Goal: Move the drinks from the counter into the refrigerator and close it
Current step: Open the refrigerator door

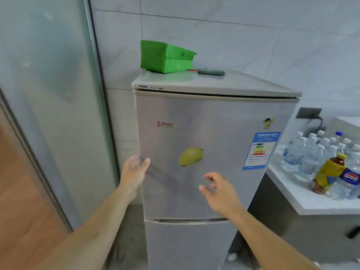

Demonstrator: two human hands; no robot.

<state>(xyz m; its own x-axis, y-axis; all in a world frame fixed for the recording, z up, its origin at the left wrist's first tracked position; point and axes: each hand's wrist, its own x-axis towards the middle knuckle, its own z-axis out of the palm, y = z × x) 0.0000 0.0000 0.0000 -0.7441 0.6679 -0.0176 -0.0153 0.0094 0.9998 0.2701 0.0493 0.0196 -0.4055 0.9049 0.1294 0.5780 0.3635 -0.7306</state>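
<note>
A silver two-door refrigerator (204, 133) stands in front of me with both doors closed. My left hand (135, 172) is at the left edge of the upper door, fingers relaxed near the edge and holding nothing. In front of the same door, lower and to the right, my right hand (218, 190) hovers with loosely spread fingers and holds nothing. On the white counter (303, 201) at the right stand several clear water bottles (311, 151), a brown tea bottle with a yellow label (329, 174) and a bottle with a blue label (348, 180).
A green bag (165, 56) and a grey roller (211, 72) lie on top of the refrigerator. A glass panel (58, 94) stands at the left beside a wooden floor. A wall socket with a plug (309, 114) sits behind the counter.
</note>
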